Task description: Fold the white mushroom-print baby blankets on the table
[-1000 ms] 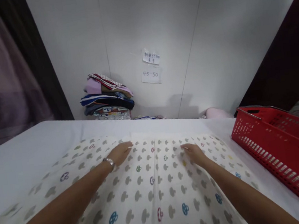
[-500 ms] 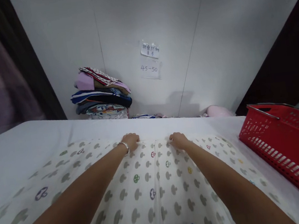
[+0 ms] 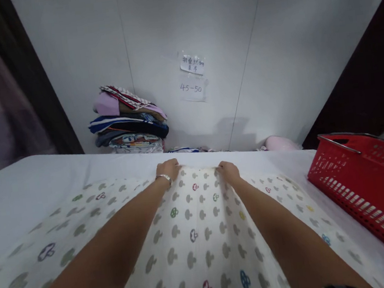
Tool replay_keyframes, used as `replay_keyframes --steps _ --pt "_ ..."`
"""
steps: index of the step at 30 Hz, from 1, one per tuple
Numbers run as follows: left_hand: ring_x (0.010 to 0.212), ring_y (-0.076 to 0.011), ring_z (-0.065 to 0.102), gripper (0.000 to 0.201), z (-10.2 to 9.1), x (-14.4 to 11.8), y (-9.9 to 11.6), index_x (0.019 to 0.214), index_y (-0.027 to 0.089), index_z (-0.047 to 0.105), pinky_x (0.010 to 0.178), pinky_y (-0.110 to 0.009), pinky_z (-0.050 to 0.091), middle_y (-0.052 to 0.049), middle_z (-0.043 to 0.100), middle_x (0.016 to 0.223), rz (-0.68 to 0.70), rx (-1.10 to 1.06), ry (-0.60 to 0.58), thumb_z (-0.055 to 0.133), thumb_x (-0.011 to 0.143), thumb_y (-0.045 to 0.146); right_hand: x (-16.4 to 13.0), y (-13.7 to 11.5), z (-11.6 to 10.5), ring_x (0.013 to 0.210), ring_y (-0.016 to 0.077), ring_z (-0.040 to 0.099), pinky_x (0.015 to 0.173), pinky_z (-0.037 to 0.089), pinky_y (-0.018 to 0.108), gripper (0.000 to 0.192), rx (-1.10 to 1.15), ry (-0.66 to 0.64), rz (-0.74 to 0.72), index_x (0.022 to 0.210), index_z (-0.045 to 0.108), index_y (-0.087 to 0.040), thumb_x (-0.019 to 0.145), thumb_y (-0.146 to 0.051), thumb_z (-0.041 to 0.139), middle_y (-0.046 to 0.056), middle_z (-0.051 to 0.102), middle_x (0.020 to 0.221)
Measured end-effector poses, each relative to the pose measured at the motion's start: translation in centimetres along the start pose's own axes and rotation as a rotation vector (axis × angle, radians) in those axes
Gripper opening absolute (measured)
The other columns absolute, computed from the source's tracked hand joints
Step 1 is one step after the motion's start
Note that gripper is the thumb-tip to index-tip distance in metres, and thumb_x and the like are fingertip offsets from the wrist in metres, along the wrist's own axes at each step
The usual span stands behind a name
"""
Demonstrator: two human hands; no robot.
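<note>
Since half a second ago, the left hand (image 3: 168, 170) and the right hand (image 3: 229, 172) have risen a little, and the far edge of a mushroom-print cloth (image 3: 203, 217) has come up with them. From left to right: a dark curtain (image 3: 14, 91) hangs at the far left, beside a white-covered table (image 3: 52, 173). Near the table's far edge, against a pale wall (image 3: 78, 46), stands a stack of folded fabrics (image 3: 128, 119). Next comes the left hand, a silvery bracelet (image 3: 164, 178) at its wrist, its fingers pinching the cloth's far edge. Between the hands that edge is stretched, and the cream cloth slopes down towards the person, its sides lying flat on the table. Two paper notes (image 3: 192, 88) are stuck to the wall above, the lower reading "45-50". The right hand pinches the same edge. Farther right, a red plastic basket (image 3: 365, 188) stands near the cloth.
</note>
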State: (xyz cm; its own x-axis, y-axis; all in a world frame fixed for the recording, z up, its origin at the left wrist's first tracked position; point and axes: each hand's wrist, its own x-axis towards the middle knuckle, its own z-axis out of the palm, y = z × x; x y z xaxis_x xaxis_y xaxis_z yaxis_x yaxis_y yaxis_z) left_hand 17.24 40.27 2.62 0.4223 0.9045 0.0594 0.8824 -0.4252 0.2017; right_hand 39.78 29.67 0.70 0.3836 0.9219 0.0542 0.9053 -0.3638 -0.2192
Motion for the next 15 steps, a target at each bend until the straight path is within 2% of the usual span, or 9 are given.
replay_keyframes --steps 4,8,11,15 --pt "0.100 -0.0233 0.057 0.022 1.8 0.9 0.0 0.089 0.023 0.063 0.084 -0.035 0.039 -0.007 0.065 0.105 -0.027 -0.002 -0.059 0.048 0.077 0.033 0.9 -0.4 1.5 0.089 0.0185 0.057 0.071 0.035 0.026 0.019 0.011 -0.015 0.048 0.091 0.064 -0.022 0.080 -0.028 0.049 0.005 0.066 0.095" --pt "0.099 -0.0223 0.057 0.028 3.3 0.4 -0.8 0.091 0.024 0.063 0.085 -0.035 0.039 -0.005 0.064 0.107 -0.025 -0.028 -0.024 0.041 0.081 0.038 0.4 -0.1 2.6 0.088 0.0180 0.058 0.073 0.035 0.026 0.020 0.017 0.017 0.045 0.092 0.064 -0.023 0.081 -0.031 0.049 0.005 0.066 0.095" --pt "0.097 -0.0220 0.058 0.028 3.2 0.1 -0.9 0.091 0.023 0.062 0.083 -0.034 0.041 -0.006 0.064 0.105 -0.035 -0.052 0.017 0.040 0.082 0.037 0.0 -0.2 2.4 0.089 0.0179 0.057 0.075 0.034 0.026 0.020 0.015 0.048 0.045 0.091 0.063 -0.022 0.083 -0.030 0.046 0.005 0.066 0.096" --pt "0.098 -0.0206 0.056 0.028 1.8 0.8 -0.3 0.098 0.020 0.060 0.082 -0.033 0.043 -0.008 0.061 0.107 -0.064 -0.094 0.064 0.040 0.086 0.036 0.2 -0.9 0.8 0.093 0.0181 0.056 0.078 0.033 0.027 0.023 0.017 0.084 0.052 0.093 0.062 -0.022 0.085 -0.032 0.043 0.004 0.065 0.099"
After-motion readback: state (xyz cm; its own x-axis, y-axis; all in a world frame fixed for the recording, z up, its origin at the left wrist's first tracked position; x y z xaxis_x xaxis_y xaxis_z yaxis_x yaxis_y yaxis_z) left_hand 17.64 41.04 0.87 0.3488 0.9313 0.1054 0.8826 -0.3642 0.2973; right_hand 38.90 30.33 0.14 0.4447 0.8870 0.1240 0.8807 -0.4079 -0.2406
